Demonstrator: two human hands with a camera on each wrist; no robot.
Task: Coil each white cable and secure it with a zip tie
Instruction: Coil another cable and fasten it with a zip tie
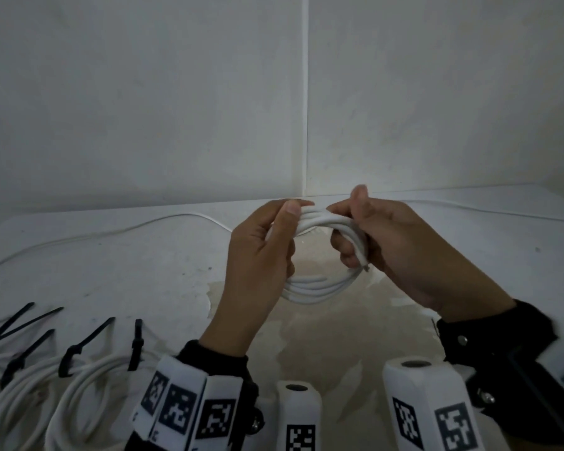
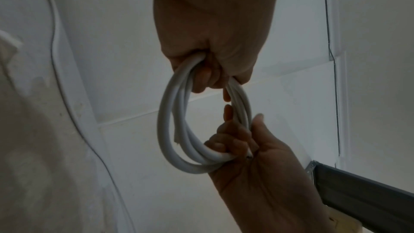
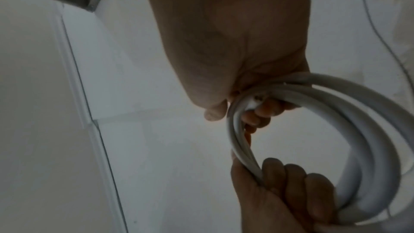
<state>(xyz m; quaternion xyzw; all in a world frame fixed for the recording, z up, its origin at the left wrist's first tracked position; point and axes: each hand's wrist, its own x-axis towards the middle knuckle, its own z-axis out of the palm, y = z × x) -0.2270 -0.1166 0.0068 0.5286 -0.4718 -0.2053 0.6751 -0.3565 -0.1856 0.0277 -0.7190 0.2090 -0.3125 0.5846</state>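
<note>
A white cable coil (image 1: 319,288) of several loops hangs in the air over the middle of the table. My left hand (image 1: 284,219) grips its top left, thumb over the strands and fingers curled behind. My right hand (image 1: 349,216) grips the top right, its fingers curled through the loop. The cable's cut end (image 1: 366,265) sticks out under the right fingers. In the left wrist view the coil (image 2: 165,121) runs from my left hand (image 2: 208,75) down to my right hand (image 2: 233,143). In the right wrist view the coil (image 3: 369,139) curves between the right hand (image 3: 251,111) and left hand (image 3: 286,180). No zip tie shows on this coil.
Coiled white cables (image 1: 79,385) bound with black zip ties (image 1: 72,356) lie at the front left. A loose black zip tie (image 1: 23,315) lies beside them. A loose thin white cable (image 1: 111,232) trails across the table (image 1: 144,281) towards the wall.
</note>
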